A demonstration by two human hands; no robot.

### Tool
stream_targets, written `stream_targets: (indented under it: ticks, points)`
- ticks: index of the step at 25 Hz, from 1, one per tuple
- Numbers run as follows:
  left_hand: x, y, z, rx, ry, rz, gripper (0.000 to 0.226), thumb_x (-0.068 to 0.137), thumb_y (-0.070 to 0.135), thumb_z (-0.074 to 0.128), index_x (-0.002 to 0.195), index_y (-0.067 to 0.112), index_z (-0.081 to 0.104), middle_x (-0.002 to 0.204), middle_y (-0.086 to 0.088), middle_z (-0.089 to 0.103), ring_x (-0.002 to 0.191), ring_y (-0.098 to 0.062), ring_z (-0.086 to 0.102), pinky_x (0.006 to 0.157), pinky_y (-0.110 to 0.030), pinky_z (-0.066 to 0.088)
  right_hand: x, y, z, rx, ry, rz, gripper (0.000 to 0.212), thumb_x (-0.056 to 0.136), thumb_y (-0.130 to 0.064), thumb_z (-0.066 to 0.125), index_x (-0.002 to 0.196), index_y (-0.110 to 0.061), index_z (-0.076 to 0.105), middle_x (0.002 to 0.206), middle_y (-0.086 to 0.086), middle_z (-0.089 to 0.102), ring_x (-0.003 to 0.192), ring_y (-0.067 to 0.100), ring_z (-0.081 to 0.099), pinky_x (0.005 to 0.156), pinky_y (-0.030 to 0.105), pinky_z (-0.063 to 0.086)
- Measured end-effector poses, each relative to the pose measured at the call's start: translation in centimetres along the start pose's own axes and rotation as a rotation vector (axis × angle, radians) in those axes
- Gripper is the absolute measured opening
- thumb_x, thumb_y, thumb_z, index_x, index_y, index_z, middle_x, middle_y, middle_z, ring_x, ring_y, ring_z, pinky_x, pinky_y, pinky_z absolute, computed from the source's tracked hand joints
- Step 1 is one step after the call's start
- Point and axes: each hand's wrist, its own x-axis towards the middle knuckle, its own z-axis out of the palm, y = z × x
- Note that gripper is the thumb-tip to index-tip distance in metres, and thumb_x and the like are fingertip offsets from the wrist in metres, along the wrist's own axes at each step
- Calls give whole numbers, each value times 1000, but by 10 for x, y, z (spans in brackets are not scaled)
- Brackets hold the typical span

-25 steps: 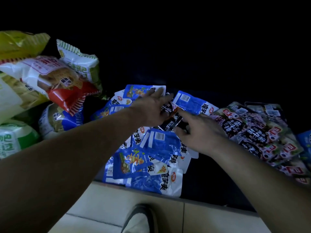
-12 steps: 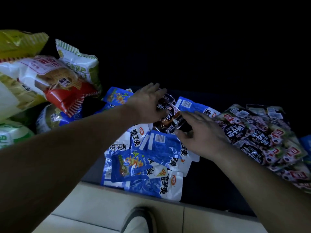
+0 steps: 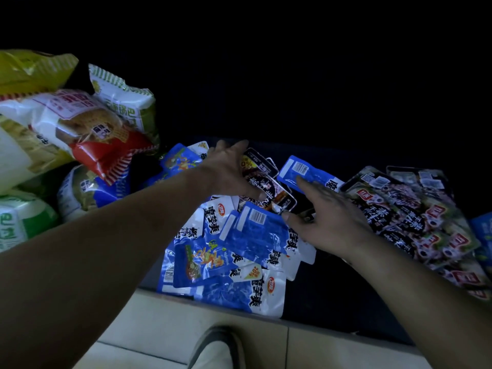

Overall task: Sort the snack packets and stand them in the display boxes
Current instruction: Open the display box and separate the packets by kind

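Observation:
A heap of small blue snack packets [image 3: 234,243] lies on a dark surface at the middle of the head view. Dark black packets [image 3: 269,182] sit on top of the heap at its far side. My left hand [image 3: 229,171] lies flat on the heap, thumb touching the black packets, fingers straight. My right hand [image 3: 327,217] hovers just right of them, fingers spread, above a blue packet [image 3: 303,171]. A second pile of black-and-green packets [image 3: 415,219] spreads to the right. No display boxes are visible.
Large puffed snack bags [image 3: 74,129] in yellow, white, red and green are stacked at the left. The dark surface's front edge [image 3: 332,323] runs above a pale tiled floor, where a shoe [image 3: 215,347] shows. Beyond the packets all is dark.
My left hand has slid left, uncovering the black packets. My right hand has opened its fingers wider and shifted slightly right.

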Motion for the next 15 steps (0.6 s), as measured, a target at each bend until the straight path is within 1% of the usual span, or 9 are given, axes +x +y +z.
stream_targets:
  ticks: [2, 4, 6, 7, 8, 10, 11, 13, 15]
  points:
    - [3, -4, -6, -60, -38, -32, 140, 45, 64, 93, 159, 26, 20, 156, -10, 36, 142, -33, 38, 112, -44, 44, 1, 2, -1, 16, -3, 9, 91, 90, -70, 54, 161, -42, 5, 169, -15, 13, 156, 8, 9, 122, 37, 20]
    - [1, -4, -4, -115, -78, -13, 133, 49, 56, 95, 157, 22, 25, 153, -8, 45, 137, -31, 47, 108, -43, 47, 0, 1, 1, -3, -9, -3, 96, 87, -72, 57, 161, -42, 4, 169, -14, 13, 156, 9, 9, 122, 39, 23]
    - [-5, 2, 7, -159, -114, 55, 123, 50, 56, 95, 151, 28, 30, 141, -6, 56, 128, -30, 53, 105, -47, 48, -1, -1, 2, -40, -4, -15, 98, 86, -73, 57, 160, -44, -1, 169, -14, 12, 156, 10, 9, 120, 37, 26]
    - [-7, 5, 12, -165, -113, 93, 116, 49, 58, 94, 145, 35, 34, 133, -4, 58, 124, -29, 54, 103, -49, 49, -2, -1, 2, -54, -3, -21, 98, 87, -73, 57, 159, -46, -3, 169, -14, 11, 156, 11, 9, 119, 36, 27]
    - [-8, 6, 17, -163, -100, 127, 109, 48, 59, 93, 139, 40, 37, 128, -2, 55, 120, -26, 53, 101, -47, 50, -2, -2, 1, -66, -1, -29, 99, 87, -72, 57, 159, -47, -6, 169, -14, 11, 156, 12, 10, 118, 35, 29]
    - [-8, 11, 18, -162, -77, 168, 99, 50, 53, 95, 133, 44, 41, 126, -1, 43, 114, -23, 49, 93, -37, 50, -2, -3, 1, -77, 3, -28, 101, 87, -72, 58, 159, -47, -8, 169, -11, 12, 156, 13, 11, 117, 35, 31]
    - [-8, 13, 17, -175, -73, 178, 97, 51, 49, 96, 132, 43, 43, 125, -1, 43, 110, -22, 52, 87, -32, 50, -2, -3, 0, -75, 2, -22, 102, 86, -72, 59, 159, -46, -8, 169, -9, 12, 156, 14, 12, 116, 35, 31]
    - [-10, 16, 15, -224, -74, 209, 93, 54, 39, 99, 129, 38, 44, 120, -1, 55, 102, -22, 62, 81, -31, 55, -3, -3, 0, -69, -6, -5, 104, 86, -73, 59, 159, -45, -10, 170, -7, 12, 156, 16, 13, 116, 36, 32]
    - [-17, 20, 9, -283, -40, 248, 86, 61, 28, 97, 128, 36, 44, 110, 1, 65, 95, -20, 67, 77, -37, 61, -3, -3, 0, -46, -7, 13, 106, 84, -76, 58, 157, -47, -12, 170, -5, 11, 156, 18, 16, 114, 39, 36]
